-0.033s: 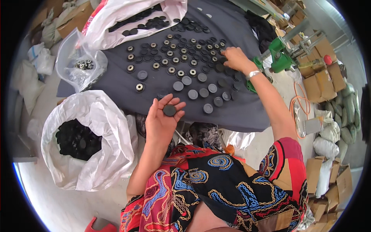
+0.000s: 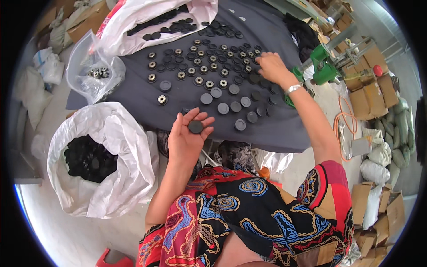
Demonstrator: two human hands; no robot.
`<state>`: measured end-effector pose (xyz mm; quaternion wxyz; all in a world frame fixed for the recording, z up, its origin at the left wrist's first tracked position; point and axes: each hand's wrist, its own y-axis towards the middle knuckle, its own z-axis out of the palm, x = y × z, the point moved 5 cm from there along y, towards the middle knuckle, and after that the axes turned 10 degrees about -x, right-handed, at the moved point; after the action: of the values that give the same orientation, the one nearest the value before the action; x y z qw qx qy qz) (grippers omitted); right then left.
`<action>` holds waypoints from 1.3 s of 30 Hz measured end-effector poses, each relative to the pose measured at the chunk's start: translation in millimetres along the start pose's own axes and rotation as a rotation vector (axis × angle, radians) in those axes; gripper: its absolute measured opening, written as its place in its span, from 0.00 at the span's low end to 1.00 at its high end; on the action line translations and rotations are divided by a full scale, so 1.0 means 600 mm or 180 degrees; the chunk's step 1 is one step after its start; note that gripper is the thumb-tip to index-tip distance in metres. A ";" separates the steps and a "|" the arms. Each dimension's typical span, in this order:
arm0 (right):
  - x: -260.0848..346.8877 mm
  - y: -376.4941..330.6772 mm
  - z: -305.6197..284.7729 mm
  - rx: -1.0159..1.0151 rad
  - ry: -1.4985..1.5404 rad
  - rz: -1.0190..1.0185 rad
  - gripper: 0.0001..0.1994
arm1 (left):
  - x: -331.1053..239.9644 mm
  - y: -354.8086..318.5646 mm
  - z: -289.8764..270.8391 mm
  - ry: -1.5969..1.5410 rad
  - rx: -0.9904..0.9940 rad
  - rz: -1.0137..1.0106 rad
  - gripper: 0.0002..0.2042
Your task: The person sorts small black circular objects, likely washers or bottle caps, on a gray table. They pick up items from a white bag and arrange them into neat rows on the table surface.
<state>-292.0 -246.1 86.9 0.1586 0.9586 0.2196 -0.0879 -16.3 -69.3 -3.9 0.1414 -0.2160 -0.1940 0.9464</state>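
Note:
My left hand (image 2: 184, 133) is held palm up in front of the table's near edge. A black round cap (image 2: 195, 127) rests on it at the base of the fingers. My right hand (image 2: 273, 67) reaches to the right side of the dark cloth, its fingers bent down and closed among the small pieces. Whatever its fingertips hold is too small to make out. Beside them sits a black disc with a metal ring bearing (image 2: 257, 52) in its middle. Several similar bearing pieces (image 2: 203, 69) and plain black caps (image 2: 223, 108) are spread leftward and nearer me.
The dark cloth (image 2: 133, 89) covers the table. On its left lies a clear plastic bag (image 2: 95, 82) of small metal parts. A white sack (image 2: 133, 178) of black parts stands below it; another white sack (image 2: 115, 31) lies at the back. A green metal press (image 2: 320, 66) stands right.

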 end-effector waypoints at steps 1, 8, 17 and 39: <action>0.038 -0.010 -0.037 -0.0312 -0.0313 -0.0153 0.14 | -0.002 -0.002 -0.002 0.0029 -0.0006 0.0025 0.25; 0.341 -0.096 -0.110 -0.0058 0.2444 -0.1200 0.14 | 0.024 -0.003 0.008 0.0272 0.0051 0.0004 0.22; 0.346 -0.112 -0.106 -0.0436 0.2526 -0.1497 0.18 | 0.018 -0.011 0.028 0.0485 -0.0117 0.0092 0.21; -0.111 0.041 0.068 0.0165 0.1299 0.1011 0.19 | -0.194 0.071 -0.038 0.3742 -0.2018 0.4602 0.09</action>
<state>-344.0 -307.2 70.9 0.0982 0.9827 0.0915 0.1277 87.2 -140.7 -0.1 -0.4620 -0.7469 -0.1589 0.4510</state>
